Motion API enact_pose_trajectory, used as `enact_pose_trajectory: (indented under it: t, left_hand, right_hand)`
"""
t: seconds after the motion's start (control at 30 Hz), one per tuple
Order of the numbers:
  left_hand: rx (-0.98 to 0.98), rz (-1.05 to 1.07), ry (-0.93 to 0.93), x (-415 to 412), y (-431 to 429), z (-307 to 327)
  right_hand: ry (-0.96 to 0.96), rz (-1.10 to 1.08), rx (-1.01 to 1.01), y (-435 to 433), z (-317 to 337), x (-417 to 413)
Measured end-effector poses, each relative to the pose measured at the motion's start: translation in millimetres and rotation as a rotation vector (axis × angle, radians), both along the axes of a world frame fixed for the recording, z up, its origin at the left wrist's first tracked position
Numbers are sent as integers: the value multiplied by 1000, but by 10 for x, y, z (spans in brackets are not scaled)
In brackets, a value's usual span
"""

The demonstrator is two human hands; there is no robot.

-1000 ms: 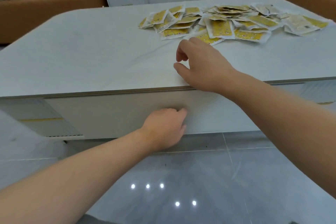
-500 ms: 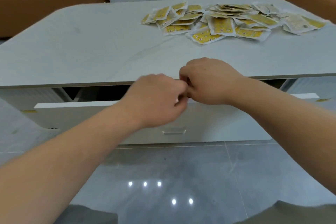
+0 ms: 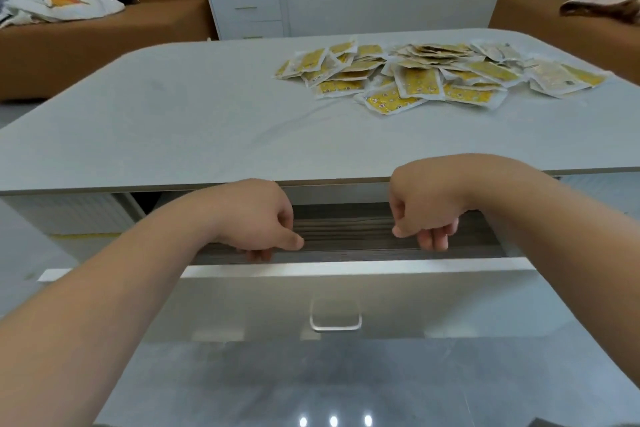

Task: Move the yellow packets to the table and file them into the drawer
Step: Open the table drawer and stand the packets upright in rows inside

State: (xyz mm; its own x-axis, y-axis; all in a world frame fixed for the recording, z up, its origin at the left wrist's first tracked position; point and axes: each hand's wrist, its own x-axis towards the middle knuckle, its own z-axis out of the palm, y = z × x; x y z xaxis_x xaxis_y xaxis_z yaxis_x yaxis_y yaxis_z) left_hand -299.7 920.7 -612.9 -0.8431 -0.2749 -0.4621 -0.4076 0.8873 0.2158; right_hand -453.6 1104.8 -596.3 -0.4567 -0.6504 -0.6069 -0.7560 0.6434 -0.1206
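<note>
Yellow packets (image 3: 419, 83) heaped on the tabletop (image 3: 173, 114), upper right of the frame, well apart from both hands. Left hand (image 3: 256, 218) and right hand (image 3: 426, 208) at centre, over the pulled-out drawer (image 3: 346, 239), fingers loosely curled downward, holding nothing; contact with the drawer impossible to tell. Wood-grain drawer floor showing between the hands, its far part under the tabletop's near edge. Metal handle (image 3: 335, 321) on the drawer front, lower centre. Brown sofa (image 3: 104, 31) with piled clothes (image 3: 52, 0) upper left; white cabinet (image 3: 249, 10) beside it.
</note>
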Motion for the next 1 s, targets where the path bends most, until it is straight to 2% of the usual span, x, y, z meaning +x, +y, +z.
enact_pose_trajectory:
  t: [0.17, 0.33, 0.57, 0.67, 0.73, 0.77, 0.9, 1.0]
  left_hand:
    - [120, 5, -63, -64, 58, -113]
    - [121, -38, -94, -132, 172, -134]
    - [255, -70, -404, -220, 309, -212]
    - [309, -68, -447, -265, 400, -293]
    - [331, -54, -346, -306, 417, -286]
    - [326, -45, -240, -341, 404, -247]
    - [313, 121, 326, -572, 252, 54]
    - [176, 239, 670, -838, 89, 184]
  right_hand:
    - [-44, 1, 133, 10, -115, 51]
    - [-69, 48, 171, -64, -207, 152]
    - [-217, 59, 334, -56, -319, 206]
    - [-276, 45, 321, -87, -333, 225]
    - [-256, 63, 239, -93, -286, 190]
    - [-240, 71, 167, -84, -234, 143]
    - [-217, -25, -190, 18, 118, -108]
    - [-46, -192, -498, -8, 257, -387]
